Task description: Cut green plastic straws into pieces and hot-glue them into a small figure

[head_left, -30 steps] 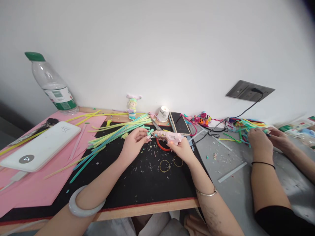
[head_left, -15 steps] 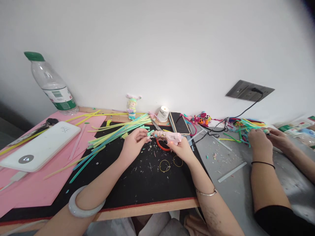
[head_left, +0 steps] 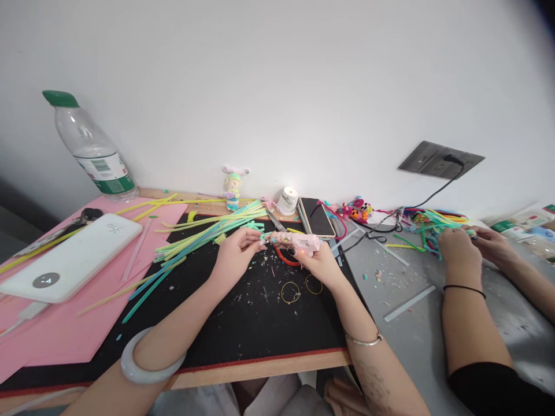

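My right hand (head_left: 318, 260) is closed around a small pink hot glue gun (head_left: 307, 242), whose body points left and whose orange light glows. In a pinch, my left hand (head_left: 240, 248) has a small green fuzzy piece (head_left: 263, 237), probably pipe cleaner. The piece is right by the gun's nozzle; whether they touch I cannot make out. Beneath and behind the gun lie scissors (head_left: 286, 256) with red-orange handles. A bundle of yellow, green and blue pipe cleaners (head_left: 203, 234) spreads left of my left hand. Behind it, a pastel pipe-cleaner doll (head_left: 233, 188) stands against the wall.
Behind the gun are a white cup (head_left: 288, 200) and a phone (head_left: 317, 218). Rubber bands (head_left: 290, 292) and scraps litter the black mat (head_left: 260, 329). At left are a power bank (head_left: 73, 257) and bottle (head_left: 95, 150); at right, a glue stick (head_left: 410, 303) and a co-worker's hands (head_left: 462, 245).
The glue gun's nozzle and the green piece in my left hand have shifted slightly against each other. Both arms stay almost where they were. The co-worker's hands have moved a little.
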